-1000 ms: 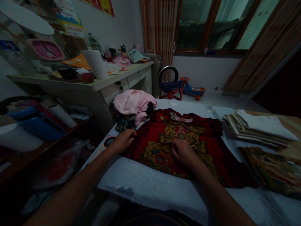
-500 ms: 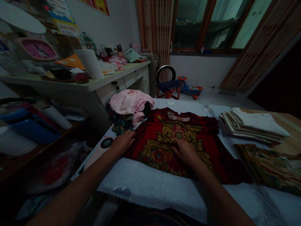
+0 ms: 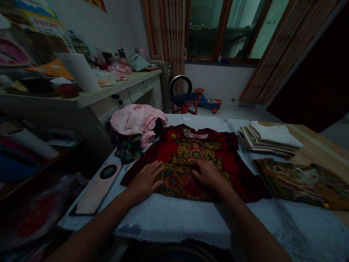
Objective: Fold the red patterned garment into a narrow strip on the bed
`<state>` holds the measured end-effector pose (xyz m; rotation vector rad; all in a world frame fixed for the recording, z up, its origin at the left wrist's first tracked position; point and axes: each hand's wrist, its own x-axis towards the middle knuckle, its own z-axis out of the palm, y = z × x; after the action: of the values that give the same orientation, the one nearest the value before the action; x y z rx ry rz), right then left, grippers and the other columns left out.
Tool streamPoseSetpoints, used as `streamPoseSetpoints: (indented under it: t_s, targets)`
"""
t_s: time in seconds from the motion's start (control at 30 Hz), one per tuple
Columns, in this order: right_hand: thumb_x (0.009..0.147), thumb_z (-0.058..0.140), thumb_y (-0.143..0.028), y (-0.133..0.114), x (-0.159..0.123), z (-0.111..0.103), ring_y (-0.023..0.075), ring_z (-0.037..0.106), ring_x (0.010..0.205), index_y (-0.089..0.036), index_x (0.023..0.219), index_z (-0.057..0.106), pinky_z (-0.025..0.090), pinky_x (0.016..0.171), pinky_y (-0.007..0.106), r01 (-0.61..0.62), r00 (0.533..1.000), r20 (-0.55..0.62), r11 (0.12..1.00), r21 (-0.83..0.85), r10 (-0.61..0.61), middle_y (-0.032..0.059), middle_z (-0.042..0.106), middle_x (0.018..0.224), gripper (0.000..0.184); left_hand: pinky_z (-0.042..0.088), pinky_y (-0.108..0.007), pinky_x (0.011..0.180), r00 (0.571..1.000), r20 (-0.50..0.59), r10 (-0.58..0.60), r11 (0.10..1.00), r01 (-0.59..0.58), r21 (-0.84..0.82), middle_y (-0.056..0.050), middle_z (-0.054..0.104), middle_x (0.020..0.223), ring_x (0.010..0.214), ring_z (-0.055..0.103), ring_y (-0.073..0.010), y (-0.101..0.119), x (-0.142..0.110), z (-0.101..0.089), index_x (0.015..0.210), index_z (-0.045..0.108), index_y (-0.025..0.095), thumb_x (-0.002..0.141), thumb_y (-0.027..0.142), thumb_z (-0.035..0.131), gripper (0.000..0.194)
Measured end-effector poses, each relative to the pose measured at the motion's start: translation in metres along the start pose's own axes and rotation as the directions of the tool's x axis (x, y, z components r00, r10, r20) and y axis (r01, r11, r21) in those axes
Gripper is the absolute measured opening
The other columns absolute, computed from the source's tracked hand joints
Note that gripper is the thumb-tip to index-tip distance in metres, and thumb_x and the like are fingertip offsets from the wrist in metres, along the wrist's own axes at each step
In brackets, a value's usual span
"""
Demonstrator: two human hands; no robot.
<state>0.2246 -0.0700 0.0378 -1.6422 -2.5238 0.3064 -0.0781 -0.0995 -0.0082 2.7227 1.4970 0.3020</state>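
Observation:
A dark red shirt with a gold and floral pattern lies spread out, its neckline at the far side. My left hand rests flat on its lower left part, fingers stretched out and apart. On the middle of the shirt lies my right hand, fingers curled down against the fabric; whether a fold is pinched in them is hidden. Left of my left hand, a pink phone with a round dark camera ring lies on the pale blue cloth. Behind it sits a heap with pink clothing on top.
At the right are a stack of folded clothes and a folded brown-green patterned garment. A cluttered desk stands at the left. Beyond the cloth are a red stool and a blue ride-on toy.
My left hand has moved from the shirt's left edge onto its lower left part, and its fingers have opened flat. The view has turned right, and the phone is more exposed.

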Motion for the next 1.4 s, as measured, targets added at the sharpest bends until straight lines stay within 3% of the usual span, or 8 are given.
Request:
streamPoseSetpoints:
  t_s: [0.23,0.37,0.47,0.63,0.77,0.93,1.13,1.4]
  targets:
    - [0.077,0.055,-0.022,0.061,-0.021,-0.021,0.0253,0.053,0.100,-0.018,0.101,0.064,0.035,0.085,0.034,-0.075,0.996,0.038,0.995,-0.064,0.078,0.0098,0.064,0.105,0.026,0.029,-0.050,0.116,0.995,0.092,-0.034,0.998,0.039,-0.052,-0.008,0.035,0.156,0.145,0.030,-0.0282,0.002,0.000,-0.010,0.147,0.039,0.026,0.095,0.051,0.044,0.058]
    - [0.077,0.051,-0.015,0.103,-0.039,-0.035,0.0221,0.054,0.096,-0.014,0.102,0.062,0.036,0.084,0.030,-0.192,0.981,-0.006,0.978,-0.075,0.192,0.0109,0.062,0.101,0.027,0.030,-0.052,0.115,0.995,0.047,-0.090,0.992,0.094,-0.082,-0.010,0.044,0.151,0.142,0.035,-0.0281,0.011,0.011,-0.014,0.140,0.050,0.023,0.097,0.045,0.039,0.049]
    - [0.077,0.051,-0.012,0.121,-0.057,-0.042,0.0201,0.056,0.090,-0.014,0.096,0.061,0.037,0.080,0.028,-0.215,0.976,0.008,0.974,-0.065,0.216,0.0106,0.063,0.097,0.022,0.030,-0.049,0.116,0.998,0.015,-0.058,0.993,0.059,-0.101,-0.009,0.043,0.151,0.142,0.035,-0.0255,0.013,0.018,-0.006,0.140,0.049,0.022,0.098,0.043,0.038,0.048]
    - [0.077,0.056,-0.016,0.127,-0.076,-0.043,0.0216,0.057,0.089,-0.015,0.091,0.064,0.038,0.079,0.029,-0.224,0.969,0.078,0.967,-0.121,0.234,0.0102,0.065,0.093,0.016,0.031,-0.048,0.115,0.998,0.015,-0.057,0.994,0.058,-0.089,-0.009,0.040,0.154,0.142,0.035,-0.0259,0.008,0.018,0.009,0.145,0.041,0.024,0.096,0.049,0.041,0.055]
    - [0.077,0.057,-0.019,0.130,-0.081,-0.040,0.0212,0.057,0.090,-0.016,0.085,0.064,0.039,0.082,0.029,-0.218,0.970,0.089,0.971,-0.096,0.227,0.0096,0.063,0.094,0.011,0.033,-0.045,0.113,0.996,-0.015,-0.083,0.985,0.079,-0.155,-0.011,0.045,0.149,0.139,0.039,-0.0249,0.004,0.020,0.006,0.143,0.042,0.021,0.098,0.046,0.036,0.052]
    - [0.081,0.051,-0.017,0.135,-0.082,-0.038,0.0199,0.058,0.089,-0.016,0.093,0.060,0.040,0.080,0.028,-0.210,0.977,0.042,0.977,0.031,0.209,0.0090,0.065,0.095,0.015,0.044,-0.039,0.094,0.980,0.026,-0.197,0.970,0.199,-0.141,-0.010,0.063,0.115,0.107,0.056,-0.0249,0.002,0.043,-0.011,0.118,0.059,0.019,0.096,0.040,0.039,0.036]
    - [0.085,0.048,-0.019,0.131,-0.085,-0.038,0.0196,0.061,0.081,-0.017,0.096,0.057,0.038,0.072,0.027,-0.262,0.965,0.018,0.965,-0.012,0.262,0.0080,0.067,0.089,0.015,0.041,-0.034,0.078,0.961,0.091,-0.260,0.958,0.269,-0.101,-0.005,0.060,0.093,0.089,0.054,-0.0236,-0.002,0.058,-0.014,0.085,0.059,0.021,0.084,0.042,0.057,0.021]
    - [0.085,0.050,-0.018,0.129,-0.086,-0.037,0.0190,0.062,0.078,-0.018,0.095,0.059,0.036,0.068,0.027,-0.296,0.952,0.055,0.953,-0.067,0.300,0.0072,0.069,0.088,0.014,0.039,-0.033,0.078,0.976,0.047,-0.214,0.953,0.219,-0.211,-0.002,0.064,0.086,0.086,0.058,-0.0215,0.000,0.056,-0.016,0.085,0.053,0.023,0.084,0.030,0.054,0.008]
